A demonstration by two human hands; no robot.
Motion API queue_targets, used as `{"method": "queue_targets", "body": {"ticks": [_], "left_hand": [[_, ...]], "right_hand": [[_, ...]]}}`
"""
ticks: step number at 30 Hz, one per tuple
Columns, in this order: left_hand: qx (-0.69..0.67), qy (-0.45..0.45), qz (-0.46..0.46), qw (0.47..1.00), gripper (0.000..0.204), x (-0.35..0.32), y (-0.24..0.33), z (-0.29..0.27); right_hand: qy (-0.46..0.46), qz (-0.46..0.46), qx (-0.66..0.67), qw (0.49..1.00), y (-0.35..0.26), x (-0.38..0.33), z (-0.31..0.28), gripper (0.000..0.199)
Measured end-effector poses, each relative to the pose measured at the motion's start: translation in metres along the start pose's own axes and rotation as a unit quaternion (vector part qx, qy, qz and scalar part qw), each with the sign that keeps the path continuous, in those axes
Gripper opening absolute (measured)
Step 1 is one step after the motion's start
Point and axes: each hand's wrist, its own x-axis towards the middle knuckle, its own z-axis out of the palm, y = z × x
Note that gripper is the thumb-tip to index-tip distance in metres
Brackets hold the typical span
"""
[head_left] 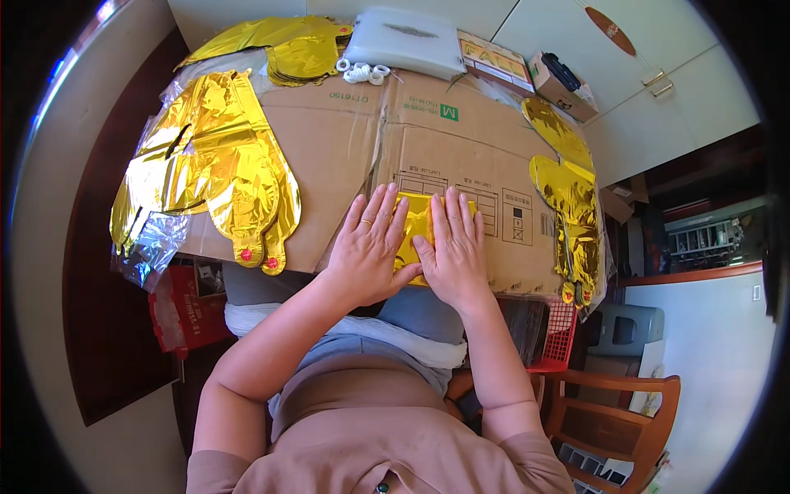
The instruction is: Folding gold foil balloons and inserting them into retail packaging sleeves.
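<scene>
Both of my hands press flat on a folded gold foil balloon (418,221) at the near edge of the cardboard. My left hand (370,245) lies over its left side, fingers stretched out. Over its right side my right hand (455,251) also lies flat, its thumb pointing towards the left thumb. Much of the folded foil is hidden under the palms. To the left are flat, uninflated gold foil balloons (239,156) with red dots on their tails. More gold foil balloons (568,206) lie along the right edge.
A brown cardboard sheet (329,140) covers the table. At the back are another pile of gold foil (304,53), small white rolls (362,74), a translucent plastic case (407,41) and boxes (498,62). A wooden chair (609,416) and red basket (559,337) stand at the right.
</scene>
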Motion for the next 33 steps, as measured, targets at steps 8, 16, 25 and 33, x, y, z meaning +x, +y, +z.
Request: {"method": "queue_targets", "body": {"ticks": [8, 16, 25, 33], "left_hand": [[0.007, -0.018, -0.009, 1.0, 0.096, 0.0, 0.001, -0.002], [0.005, -0.025, -0.004, 1.0, 0.097, 0.002, 0.002, -0.006], [0.0, -0.029, -0.011, 1.0, 0.099, 0.001, 0.002, -0.008], [-0.003, -0.03, -0.012, 0.999, 0.098, 0.002, 0.003, -0.008]], "right_hand": [[0.096, 0.046, 0.126, 0.986, 0.023, -0.002, -0.018, 0.057], [0.043, 0.011, 0.23, 0.972, 0.088, 0.024, -0.048, 0.035], [-0.082, 0.04, 0.254, 0.963, 0.089, 0.052, -0.058, 0.015], [-0.172, 0.089, 0.228, 0.954, 0.095, 0.061, -0.059, 0.015]]}}
